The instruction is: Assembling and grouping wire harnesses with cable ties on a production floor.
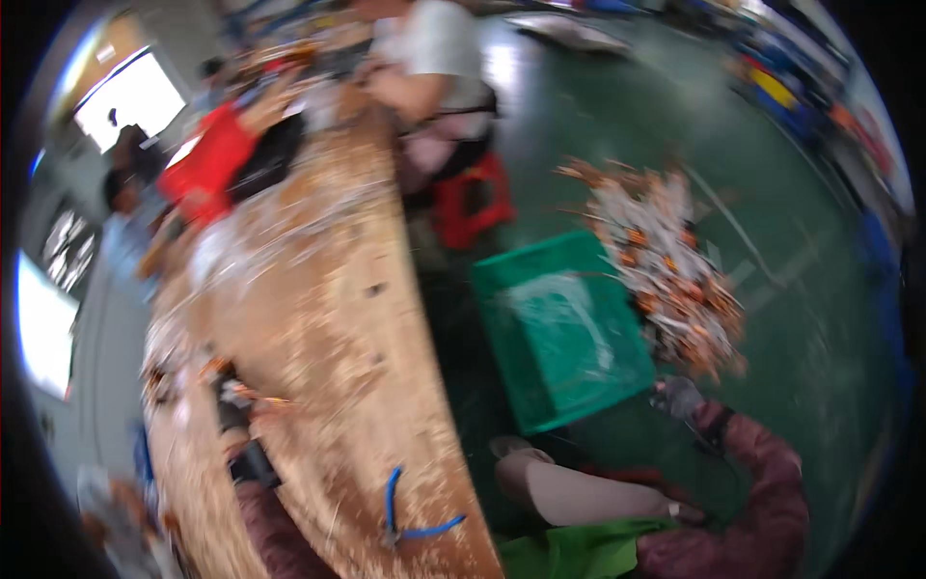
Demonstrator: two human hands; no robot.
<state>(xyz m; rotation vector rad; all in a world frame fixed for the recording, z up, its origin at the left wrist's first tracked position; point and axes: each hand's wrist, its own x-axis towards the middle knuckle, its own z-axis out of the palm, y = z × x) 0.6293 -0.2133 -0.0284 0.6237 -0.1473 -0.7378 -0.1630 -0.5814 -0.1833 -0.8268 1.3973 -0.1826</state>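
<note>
The whole picture is smeared by motion. At the left, my left hand (231, 405) in a dark glove is low over the wooden table (318, 338), with copper-coloured wire bits (273, 403) beside it. Its fingers are too blurred to show a grip. My right hand (678, 398), in a grey glove, reaches down at the right by the near right corner of a green plastic crate (540, 417). A heap of white and copper wires (666, 261) lies on the floor just beyond that hand. Whether it touches crate or wires is unclear.
Blue-handled pliers (394, 502) lie spread on the near table. A person (439, 58) sits by a red stool (473, 203) at the table's far right side. Another person in light blue (130, 227) is across the table, near a red container (207, 169).
</note>
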